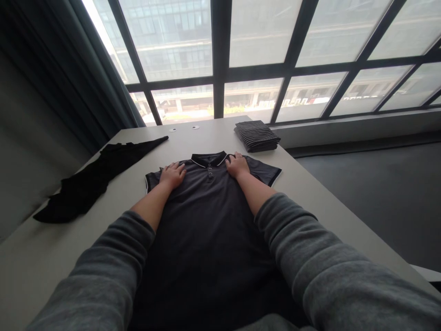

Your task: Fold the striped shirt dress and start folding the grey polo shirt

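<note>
A dark grey polo shirt (pixel 210 220) lies spread front side up, its collar (pixel 208 159) towards the window and its lower part towards me. White piping edges the collar and sleeves, and several buttons run down the placket. On the shirt's left shoulder area rests my left hand (pixel 173 175), fingers laid out over the cloth. My right hand (pixel 237 165) presses flat beside the right end of the collar, fingers apart. Neither hand grips the fabric. My forearms cover parts of the shirt's sides.
The shirt is on a white table (pixel 310 197). Black clothing (pixel 99 177) lies crumpled at the left. Folded striped clothes (pixel 257 135) are stacked at the far right edge. Two round table inserts (pixel 195 127) sit near the back, by the window and a dark curtain (pixel 79 59).
</note>
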Tool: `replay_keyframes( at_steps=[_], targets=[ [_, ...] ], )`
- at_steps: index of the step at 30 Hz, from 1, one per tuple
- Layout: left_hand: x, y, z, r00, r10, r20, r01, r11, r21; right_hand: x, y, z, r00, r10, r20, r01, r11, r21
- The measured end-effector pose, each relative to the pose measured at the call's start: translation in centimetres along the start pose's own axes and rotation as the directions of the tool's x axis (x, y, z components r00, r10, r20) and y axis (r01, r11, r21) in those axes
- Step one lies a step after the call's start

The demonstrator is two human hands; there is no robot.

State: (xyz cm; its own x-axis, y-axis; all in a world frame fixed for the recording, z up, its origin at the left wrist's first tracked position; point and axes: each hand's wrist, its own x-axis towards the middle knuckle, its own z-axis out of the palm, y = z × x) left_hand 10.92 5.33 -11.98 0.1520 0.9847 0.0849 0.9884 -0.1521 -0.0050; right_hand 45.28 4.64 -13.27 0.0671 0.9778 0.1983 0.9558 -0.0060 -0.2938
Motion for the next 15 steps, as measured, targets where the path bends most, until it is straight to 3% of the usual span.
replay_keyframes(
  at_steps=[3, 5, 8, 11, 15],
  targets=[
    [0.3, 0.8, 0.4, 0.995, -0.079, 0.054, 0.08, 0.997, -0.018, -1.1, 0.6, -0.6, 0.988, -0.055, -0.144, 0.055, 0.998, -0.003],
    [0.4, 0.5, 0.3, 0.988, -0.136, 0.067, 0.138, 0.99, -0.027, -1.9, 2.1, -1.1, 0.991, -0.007, -0.137, 0.005, 1.0, -0.02],
    [0.3, -0.1, -0.2, 0.974, -0.209, 0.092, 0.213, 0.976, -0.041, -2.6, 5.7, -1.9, 0.996, 0.09, 0.023, -0.088, 0.993, -0.084],
    [0.4, -0.4, -0.6, 0.956, -0.26, 0.136, 0.269, 0.962, -0.053, -2.8, 9.3, -2.7, 0.981, 0.1, 0.163, -0.082, 0.99, -0.117],
    [0.7, -1.3, -0.6, 0.959, -0.244, 0.143, 0.254, 0.965, -0.061, -2.3, 11.5, -3.4, 0.958, 0.09, 0.274, -0.057, 0.99, -0.127]
  ],
)
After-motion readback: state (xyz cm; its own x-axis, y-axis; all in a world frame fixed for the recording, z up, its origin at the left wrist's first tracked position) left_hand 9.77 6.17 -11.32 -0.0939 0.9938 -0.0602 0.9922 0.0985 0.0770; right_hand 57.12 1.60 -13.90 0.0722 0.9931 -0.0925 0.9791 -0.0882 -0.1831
